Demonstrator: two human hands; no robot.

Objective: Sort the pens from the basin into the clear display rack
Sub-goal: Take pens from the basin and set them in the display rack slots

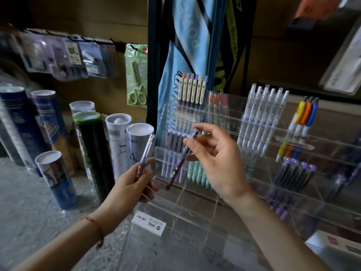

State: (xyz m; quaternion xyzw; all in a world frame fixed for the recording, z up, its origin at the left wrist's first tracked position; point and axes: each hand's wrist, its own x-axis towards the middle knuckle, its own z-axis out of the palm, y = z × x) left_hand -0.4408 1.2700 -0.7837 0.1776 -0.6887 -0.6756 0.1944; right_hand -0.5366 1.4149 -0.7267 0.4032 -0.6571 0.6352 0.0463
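Two pens are out of the basin, which is not in view; each hand carries one in front of the clear display rack (205,208).

Right hand (220,161): thumb and forefinger pinch the upper part of a purple pen (176,169); the remaining fingers are spread loosely and hold nothing. The pen's long axis runs from its cap end at about 1 o'clock down to its tip at about 7 o'clock. It hangs free of the rack, crossing in front of the row of lilac pens (172,137).

Left hand (130,184): fingers are curled round the lower barrel of a clear-barrelled pen (147,149), which points up towards 1 o'clock. It sits at 9 o'clock of the rack's left edge, just beside it.

Finding: the right hand is the nearer to the rack. The lilac compartment lies at roughly 10 o'clock from that hand, directly behind its pen. Judgement: the pen is tilted more than the racked pens, so seating it probably calls for bringing it nearer upright, tip lowest, before lowering. Whether it matches the lilac row cannot be confirmed.
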